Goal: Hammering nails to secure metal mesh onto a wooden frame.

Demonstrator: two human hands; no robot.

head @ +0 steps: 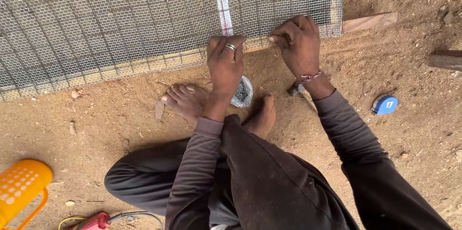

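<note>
Mesh edge pinched under fingers of both hands.

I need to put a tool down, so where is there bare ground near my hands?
Bare dirt lies between the blue tape measure and the wire mesh, and left of the foot toward the yellow stool. It is crowded around the bag of nails, under both hands.

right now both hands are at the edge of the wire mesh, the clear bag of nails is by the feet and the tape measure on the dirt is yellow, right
Not quite: the tape measure is blue, as the head view shows. The rest holds: the left hand and right hand are at the edge of the wire mesh, and the clear bag of nails lies by the feet on the dirt.
</note>
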